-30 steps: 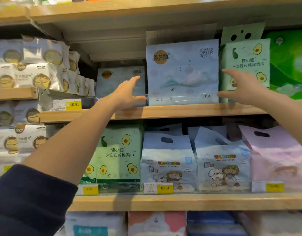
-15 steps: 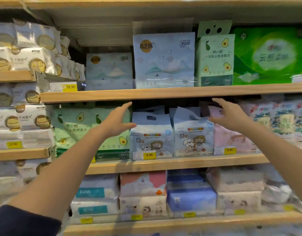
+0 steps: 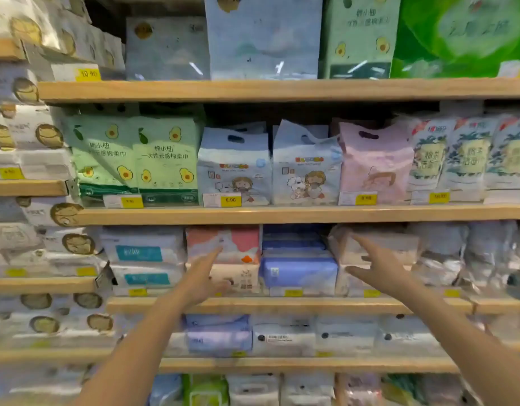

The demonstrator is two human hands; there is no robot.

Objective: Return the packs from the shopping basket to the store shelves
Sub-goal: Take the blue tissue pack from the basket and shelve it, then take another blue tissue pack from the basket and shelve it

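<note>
- Both hands have been dropped a couple of shelves down from where they were a second ago: back then they were flanking the tall pale blue pack (image 3: 263, 39) on the upper shelf (image 3: 282, 89), and now they're level with the stacked flat packs further down.
- The left hand (image 3: 201, 278) is held empty, fingers (image 3: 216, 253) loosely spread with the index stretched forward in front of the pink pack (image 3: 223, 243). Whether it's actually touched can't be told.
- The right hand (image 3: 379, 269) is empty too, fingers (image 3: 361, 244) spread apart, thumb out, in front of the pale packs (image 3: 376, 247) just right of the blue pack (image 3: 298, 271).
- Nothing is gripped by either hand, so it looks like the pale blue pack has been left standing upright up top, between a matching pack (image 3: 168, 48) and the green avocado pack (image 3: 358, 36).
- The shopping basket isn't seen anywhere in view, so it can't be said how many packs are left in it.
- Best guess: one return is done and the hands are being lowered away from the shelves, probably toward the basket below the view.
- The picture is pretty blurred, so small label details can't be read reliably.
</note>
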